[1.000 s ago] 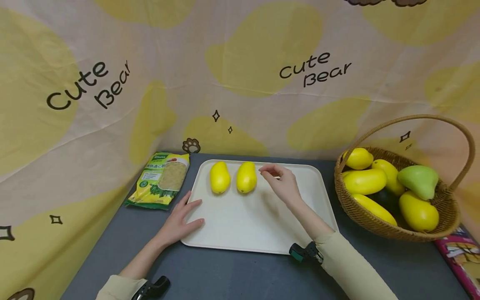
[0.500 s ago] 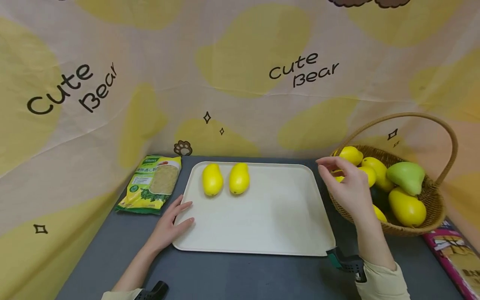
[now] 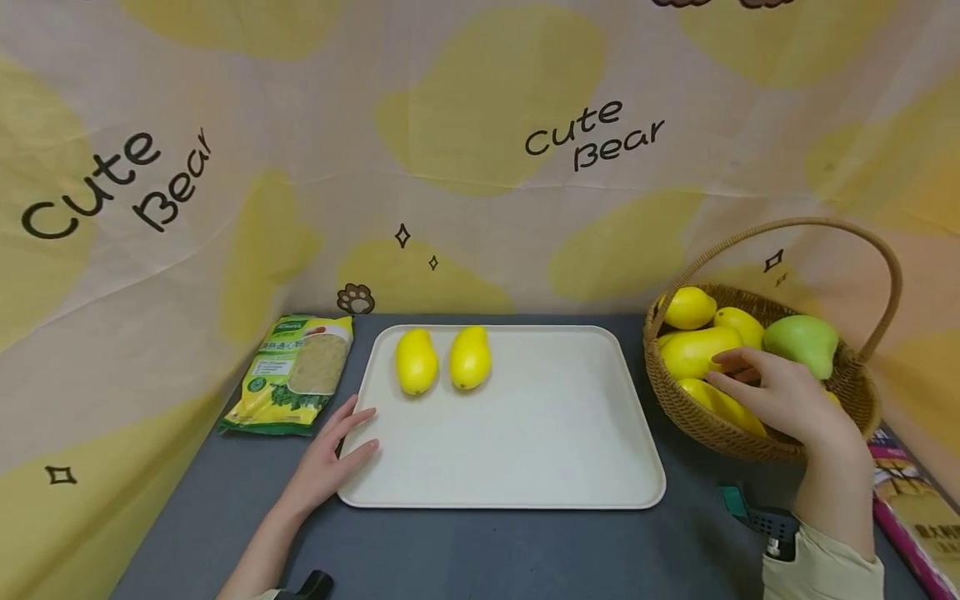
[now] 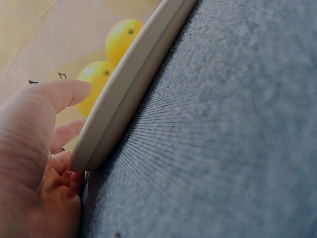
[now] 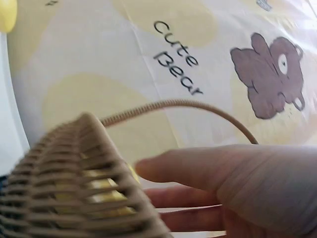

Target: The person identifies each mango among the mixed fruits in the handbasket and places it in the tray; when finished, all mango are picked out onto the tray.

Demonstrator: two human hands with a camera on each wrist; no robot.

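My left hand [image 3: 318, 462] rests at the left edge of the white tray [image 3: 525, 442], fingers spread and thumb lying over the rim. In the left wrist view, the fingers of that hand [image 4: 32, 144] reach past the tray's edge. Two yellow, mango-like fruits [image 3: 417, 361] stand side by side at the back left of the tray. My right hand [image 3: 798, 400] is over the wicker basket [image 3: 697, 429], fingers loosely bent and holding nothing. Its fingertips overlap a long yellow fruit [image 3: 697, 352]; another yellow fruit [image 3: 722, 406] lies just below them. The hand hides part of the basket's contents.
The basket's tall handle [image 3: 795, 222] arches above its fruit. A green pear [image 3: 802, 342] and a lemon-like fruit [image 3: 690, 307] are also inside. Left of the tray lies a yellow-green food bag [image 3: 292, 375]. A pink-edged printed pack [image 3: 918, 517] lies at right.
My right hand has moved right, from beside the fruit on the tray to above the basket. My left hand stays at the tray's edge. The head view has turned slightly right.
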